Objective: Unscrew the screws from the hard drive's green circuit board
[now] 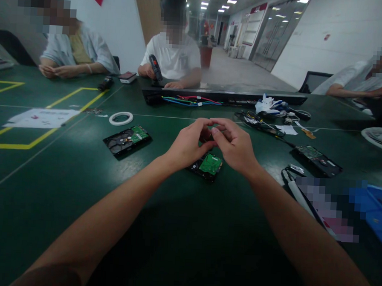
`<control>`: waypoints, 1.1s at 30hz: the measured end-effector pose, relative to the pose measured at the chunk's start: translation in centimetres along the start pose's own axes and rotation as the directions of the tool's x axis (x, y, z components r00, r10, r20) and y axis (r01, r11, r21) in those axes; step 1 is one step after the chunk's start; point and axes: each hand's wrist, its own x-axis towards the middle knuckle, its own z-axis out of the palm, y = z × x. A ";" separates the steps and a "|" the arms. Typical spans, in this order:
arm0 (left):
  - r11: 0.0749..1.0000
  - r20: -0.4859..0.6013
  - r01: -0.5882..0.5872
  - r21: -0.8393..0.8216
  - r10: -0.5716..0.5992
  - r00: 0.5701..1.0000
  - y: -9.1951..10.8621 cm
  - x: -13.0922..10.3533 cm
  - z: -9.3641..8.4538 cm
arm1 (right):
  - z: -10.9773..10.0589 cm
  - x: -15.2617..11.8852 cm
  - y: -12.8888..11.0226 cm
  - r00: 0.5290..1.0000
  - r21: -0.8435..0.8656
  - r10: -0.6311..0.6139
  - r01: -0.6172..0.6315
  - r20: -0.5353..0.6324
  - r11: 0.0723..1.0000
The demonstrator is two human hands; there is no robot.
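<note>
My left hand and my right hand meet at the fingertips, above and partly over a hard drive that lies on the green table. Its green circuit board faces up, and my left hand hides its far side. Both hands are closed, with fingers curled in and thumbs near each other. What they hold between them, if anything, is too small and dark to make out. To the left lies another hard drive, board up. A third hard drive is off to the right.
A white tape ring lies beyond the left drive. Behind my hands runs a black cable channel with coloured wires. Gloves and cables are at back right, a blue tray at right. Across the table, one person holds a power screwdriver.
</note>
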 end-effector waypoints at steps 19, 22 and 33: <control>0.998 0.191 0.055 -0.036 -0.048 0.980 0.1 -0.1 -1.6 | -2.1 -0.3 -0.8 0.981 0.081 0.128 -0.141 0.146 0.987; 1.000 0.220 0.012 0.016 -0.015 0.975 -0.2 -0.1 -1.8 | -2.2 -0.5 -0.6 0.975 0.121 0.149 -0.170 0.165 0.978; 0.973 0.608 -0.063 0.224 -0.089 0.789 -4.8 -1.8 -0.5 | -2.1 -0.6 -1.5 0.956 0.194 0.230 -0.264 0.181 0.945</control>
